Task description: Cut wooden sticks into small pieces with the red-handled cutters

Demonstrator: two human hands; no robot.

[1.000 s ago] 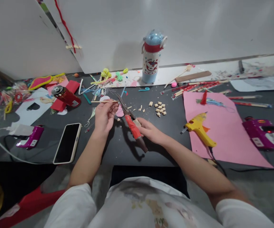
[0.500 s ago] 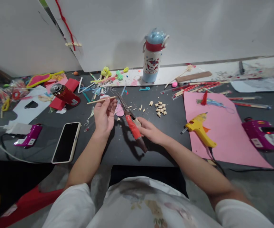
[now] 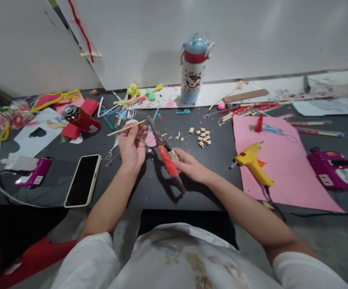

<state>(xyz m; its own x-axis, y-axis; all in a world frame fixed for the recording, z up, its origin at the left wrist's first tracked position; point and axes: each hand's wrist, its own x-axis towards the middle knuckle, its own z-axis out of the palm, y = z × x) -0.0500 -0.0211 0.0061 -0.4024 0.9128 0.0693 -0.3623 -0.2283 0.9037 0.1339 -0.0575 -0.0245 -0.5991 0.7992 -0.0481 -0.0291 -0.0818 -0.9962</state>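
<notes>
Between the thumb and fingers of my left hand [image 3: 132, 146] is a thin wooden stick [image 3: 118, 131], its right end close to the shears' blades. My right hand [image 3: 189, 163] is wrapped round the handles of a pair of shears [image 3: 167, 160], one handle bound in red tape. The blades point up and left towards the stick; whether they touch it I cannot tell. Just beyond my right hand lies a loose heap of short cut wooden pieces [image 3: 203, 136]. Smaller slivers [image 3: 178, 136] are scattered near the blades, and a pink oval piece [image 3: 151, 139] lies behind them.
A blue-topped bottle [image 3: 192, 74] stands at the back. To the right, a yellow glue gun [image 3: 255, 162] rests on pink paper [image 3: 285, 176] beside a purple power strip [image 3: 333, 168]. On the left are a phone [image 3: 82, 180], a red can [image 3: 82, 119] and another purple power strip [image 3: 39, 171].
The stick's left end has dipped slightly and shifted left. Both hands keep nearly the same place and the same hold; the whole view has drifted a little.
</notes>
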